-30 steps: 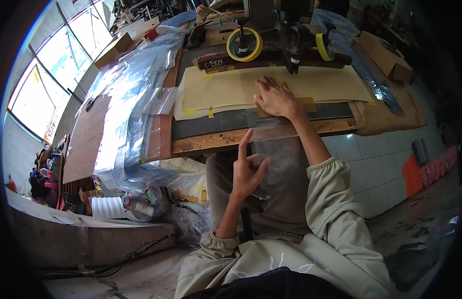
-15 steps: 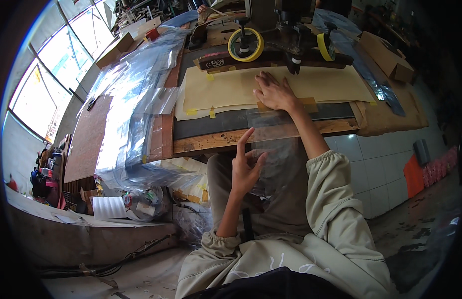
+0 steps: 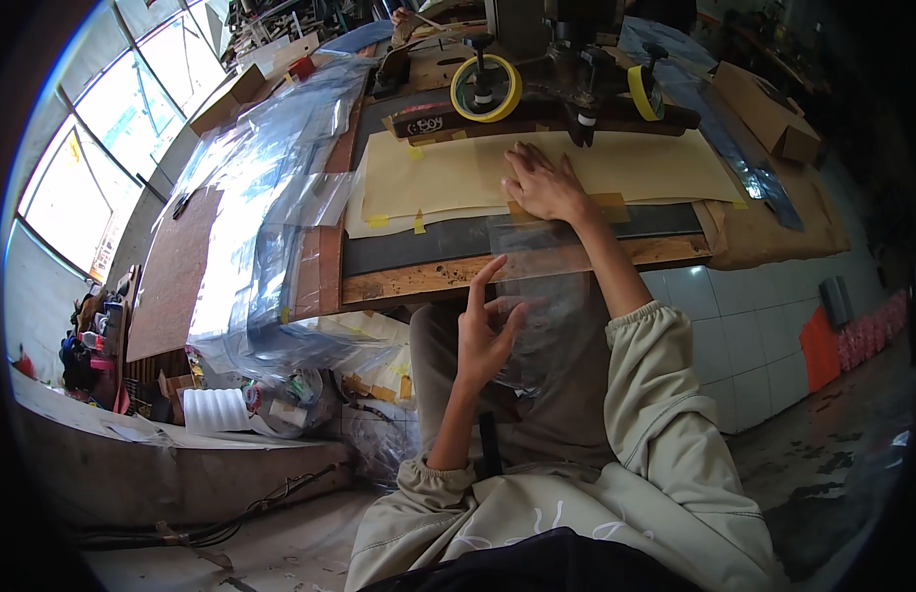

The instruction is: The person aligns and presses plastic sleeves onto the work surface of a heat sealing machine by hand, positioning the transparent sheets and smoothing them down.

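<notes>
While the right hand (image 3: pixel 545 185) is pressing fingers spread on the tan sheet (image 3: pixel 636 163) to pin it, the left hand (image 3: pixel 486 331) (fingers apart) is steadying the clear film (image 3: pixel 542 266) hanging just beyond its fingertips.

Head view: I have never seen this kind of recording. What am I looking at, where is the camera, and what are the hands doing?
The camera sits on a person's head and looks down, so the forearms enter from below and straight edges bend. The right hand lies flat on pale sheets on a workbench. The left hand is raised below the bench edge, fingers spread, against a clear plastic film that hangs over the edge; whether it grips the film is unclear. Behind the sheets stands a dark machine with a yellow tape roll. Crumpled clear plastic covers the bench's left side.
</notes>
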### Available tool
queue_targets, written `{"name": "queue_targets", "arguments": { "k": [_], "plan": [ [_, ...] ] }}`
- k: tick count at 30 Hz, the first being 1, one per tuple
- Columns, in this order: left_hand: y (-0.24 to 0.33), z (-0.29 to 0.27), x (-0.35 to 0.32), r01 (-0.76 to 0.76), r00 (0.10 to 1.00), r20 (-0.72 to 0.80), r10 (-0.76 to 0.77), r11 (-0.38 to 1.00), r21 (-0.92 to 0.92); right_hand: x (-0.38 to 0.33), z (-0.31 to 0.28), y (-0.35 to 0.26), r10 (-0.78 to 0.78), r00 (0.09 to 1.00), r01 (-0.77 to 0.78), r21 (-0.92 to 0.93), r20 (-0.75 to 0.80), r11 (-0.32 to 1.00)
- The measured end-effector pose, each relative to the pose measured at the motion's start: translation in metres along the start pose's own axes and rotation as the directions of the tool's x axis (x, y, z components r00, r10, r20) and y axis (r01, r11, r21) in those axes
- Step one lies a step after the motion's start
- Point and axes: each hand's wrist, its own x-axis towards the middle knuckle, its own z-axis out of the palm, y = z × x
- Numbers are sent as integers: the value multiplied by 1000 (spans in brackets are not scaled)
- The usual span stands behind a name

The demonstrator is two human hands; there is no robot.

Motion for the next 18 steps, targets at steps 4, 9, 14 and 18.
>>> {"name": "queue_targets", "arguments": {
  "k": [4, 9, 14, 18],
  "plan": [
    [3, -2, 0, 46, 998, 33, -47, 999, 17, 1, 0, 1, -3, 1000, 3, 12, 2, 1000],
    [6, 2, 3, -25, 1000, 3, 25, 999, 43, 1, -1, 3, -20, 1000, 20, 19, -7, 1000],
    [2, 0, 3, 9, 999, 36, -9, 1000, 4, 1, 2, 2, -24, 999, 26, 35, -36, 999],
    [5, 1, 3, -51, 999, 17, 51, 998, 42, -1, 2, 1, -1, 998, 4, 48, -56, 999]
  ]
}}
